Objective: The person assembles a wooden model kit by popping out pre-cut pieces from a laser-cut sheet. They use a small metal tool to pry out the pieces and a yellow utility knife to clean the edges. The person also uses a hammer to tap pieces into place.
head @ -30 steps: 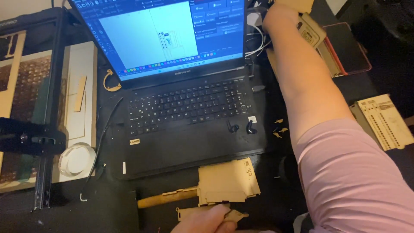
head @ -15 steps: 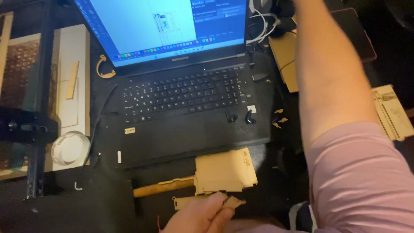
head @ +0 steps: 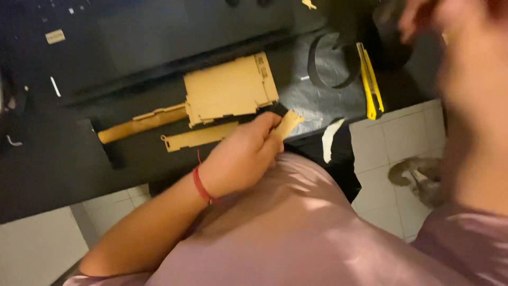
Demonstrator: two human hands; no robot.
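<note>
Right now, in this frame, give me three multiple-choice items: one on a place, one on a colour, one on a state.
1. Where does the large flat wooden panel lie?
A. on the dark desk
B. on the tiled floor
C. in the person's lap

2. What colour is the utility knife?
A. red
B. yellow and black
C. white

3. What is the left hand doing?
A. resting flat and open
B. pinching a small wooden piece
C. holding the knife

Answers:
1. A: the panel rests on the dark desk above the hand.
2. B: its body is yellow with dark parts.
3. B: the fingers close on the small piece at the desk edge.
</note>
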